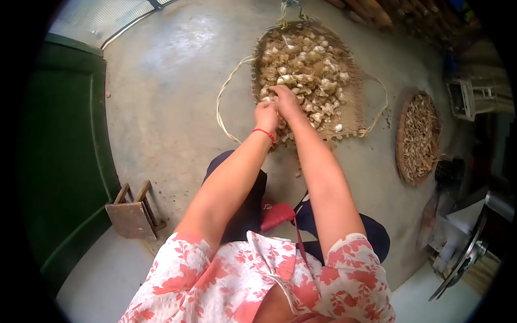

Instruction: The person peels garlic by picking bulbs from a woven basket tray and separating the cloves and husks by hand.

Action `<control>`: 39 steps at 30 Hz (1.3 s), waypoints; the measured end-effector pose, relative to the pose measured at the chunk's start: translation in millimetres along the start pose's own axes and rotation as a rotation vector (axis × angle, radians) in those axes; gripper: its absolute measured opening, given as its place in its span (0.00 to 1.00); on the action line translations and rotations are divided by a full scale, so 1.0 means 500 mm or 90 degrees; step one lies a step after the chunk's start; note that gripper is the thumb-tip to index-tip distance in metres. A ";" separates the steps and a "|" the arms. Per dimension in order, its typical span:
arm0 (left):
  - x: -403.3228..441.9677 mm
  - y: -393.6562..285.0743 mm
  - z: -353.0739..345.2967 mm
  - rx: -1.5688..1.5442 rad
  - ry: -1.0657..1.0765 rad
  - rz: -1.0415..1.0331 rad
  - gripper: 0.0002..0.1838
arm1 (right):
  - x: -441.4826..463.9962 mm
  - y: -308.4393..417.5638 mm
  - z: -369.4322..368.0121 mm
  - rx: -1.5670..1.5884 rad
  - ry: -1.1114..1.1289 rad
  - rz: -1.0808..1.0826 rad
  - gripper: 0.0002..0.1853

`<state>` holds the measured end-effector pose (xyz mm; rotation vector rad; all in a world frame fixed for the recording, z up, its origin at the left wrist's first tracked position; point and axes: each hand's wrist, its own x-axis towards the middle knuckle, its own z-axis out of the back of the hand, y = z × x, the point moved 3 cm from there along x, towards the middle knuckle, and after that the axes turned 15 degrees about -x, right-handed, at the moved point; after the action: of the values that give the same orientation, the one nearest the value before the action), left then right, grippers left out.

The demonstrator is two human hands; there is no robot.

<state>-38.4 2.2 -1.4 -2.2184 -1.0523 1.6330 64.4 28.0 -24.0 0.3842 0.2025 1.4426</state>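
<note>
A heap of garlic bulbs (323,83) with dry stalks and skins lies on a woven mat (353,116) with rope loops at its sides. My left hand (266,114), with a red string at the wrist, is at the mat's near left edge, its fingers closed. Just beside and above it, my right hand (286,101) curls its fingers over the left edge of the heap. The two hands touch or nearly touch. Whatever lies between the fingers is too small and hidden to name.
A round basket (419,137) of dry pieces stands on the floor at the right. Near the green door (67,145) is a small wooden stool (131,219). A pink pouch (276,215) hangs between my knees. Logs (371,12) lie at the top right.
</note>
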 end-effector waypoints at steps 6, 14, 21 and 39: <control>-0.005 -0.064 0.028 -0.019 -0.065 -0.040 0.13 | -0.016 -0.023 0.034 0.020 0.266 -0.293 0.11; -0.039 -0.029 -0.047 -0.076 0.110 0.099 0.16 | -0.094 -0.119 0.132 0.657 0.170 -0.382 0.11; -0.052 0.037 -0.099 -0.030 0.217 0.090 0.14 | -0.123 -0.057 0.219 0.407 0.182 -0.318 0.13; -0.126 0.036 -0.125 0.431 0.216 -0.311 0.15 | -0.196 -0.037 0.150 0.634 -0.145 -0.532 0.15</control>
<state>16.1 -36.0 60.0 -1.5566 -0.7209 1.1195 96.4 -80.5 29.2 1.1084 0.7977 0.3769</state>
